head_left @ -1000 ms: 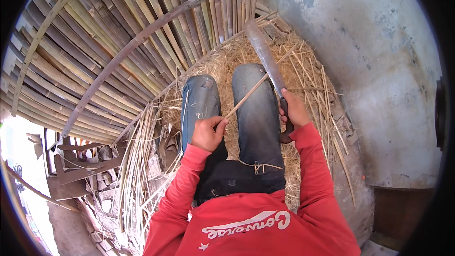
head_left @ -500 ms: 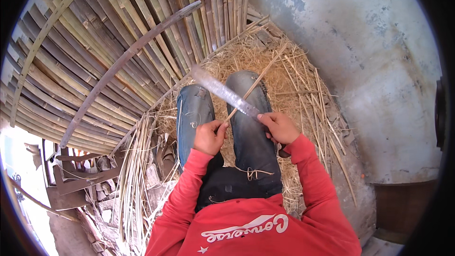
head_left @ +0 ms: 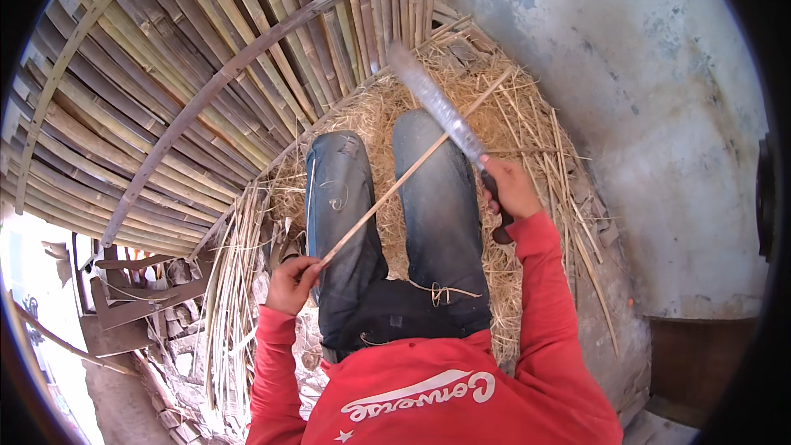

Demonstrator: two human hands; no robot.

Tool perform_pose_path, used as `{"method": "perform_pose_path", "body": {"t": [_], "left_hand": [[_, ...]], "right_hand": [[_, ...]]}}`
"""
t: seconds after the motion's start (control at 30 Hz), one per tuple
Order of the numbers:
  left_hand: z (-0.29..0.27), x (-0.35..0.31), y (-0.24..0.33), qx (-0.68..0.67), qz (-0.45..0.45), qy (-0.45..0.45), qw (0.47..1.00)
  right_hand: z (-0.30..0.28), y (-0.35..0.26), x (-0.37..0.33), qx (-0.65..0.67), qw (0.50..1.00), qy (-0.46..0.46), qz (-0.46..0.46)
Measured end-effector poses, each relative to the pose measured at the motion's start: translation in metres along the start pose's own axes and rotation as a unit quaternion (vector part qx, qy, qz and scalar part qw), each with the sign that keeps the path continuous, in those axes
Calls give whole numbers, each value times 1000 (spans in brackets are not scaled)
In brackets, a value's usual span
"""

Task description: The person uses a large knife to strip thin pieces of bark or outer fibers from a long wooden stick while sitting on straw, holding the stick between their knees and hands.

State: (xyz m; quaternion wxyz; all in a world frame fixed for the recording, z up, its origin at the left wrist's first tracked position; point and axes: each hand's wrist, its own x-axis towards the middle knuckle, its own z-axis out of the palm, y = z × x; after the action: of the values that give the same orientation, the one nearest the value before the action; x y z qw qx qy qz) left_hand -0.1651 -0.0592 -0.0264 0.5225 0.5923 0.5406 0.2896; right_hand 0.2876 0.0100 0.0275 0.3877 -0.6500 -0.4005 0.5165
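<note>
Between the finger and thumb of my left hand (head_left: 292,283) is the near end of a thin bamboo strip (head_left: 387,195). The strip slants across my knees, up to the far right. My right hand (head_left: 511,187) is wrapped round the dark handle of a large knife (head_left: 445,109). Its long, wide blade points up and to the left and crosses the strip near the strip's far part. The blade's tip is a little blurred. A thin fibre lies in a loop on my lap.
Shavings (head_left: 461,74) cover the ground around my legs. Bundles of thin strips lie at the left (head_left: 227,313) and right (head_left: 568,206). A bamboo slat panel (head_left: 206,58) leans at the far left; a grey wall (head_left: 634,115) rises on the right.
My left hand has moved left and nearer to me, drawing the strip along. My right hand has shifted slightly right and farther away, and the knife has swung to a steeper angle.
</note>
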Motion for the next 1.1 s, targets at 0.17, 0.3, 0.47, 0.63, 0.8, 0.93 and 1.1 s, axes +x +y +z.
{"method": "perform_pose_path", "body": {"t": [0.17, 0.3, 0.47, 0.63, 0.8, 0.93, 1.1], "left_hand": [[-18, -4, 9, -6, -12, -15, 1000], [-25, 8, 8, -50, -82, -54, 994], [-37, 11, -10, -100, -114, -80, 985], [-32, 28, -8, -90, -96, -89, 987], [-33, 29, -4, -103, -104, -83, 986], [-30, 37, -1, -130, -118, -93, 980], [-30, 48, -5, -182, -139, -121, 966]], "right_hand": [[-26, -9, 33, 104, 990, 93, 18], [2, -7, 12, 26, 998, 48, 14], [-12, -4, 16, 15, 997, 67, -26], [1, -6, 10, 94, 990, 104, 11], [-7, -2, 14, 70, 996, 40, 29], [-8, -7, 17, 111, 991, 71, 27], [1, 0, 6, 37, 999, 7, 28]]}}
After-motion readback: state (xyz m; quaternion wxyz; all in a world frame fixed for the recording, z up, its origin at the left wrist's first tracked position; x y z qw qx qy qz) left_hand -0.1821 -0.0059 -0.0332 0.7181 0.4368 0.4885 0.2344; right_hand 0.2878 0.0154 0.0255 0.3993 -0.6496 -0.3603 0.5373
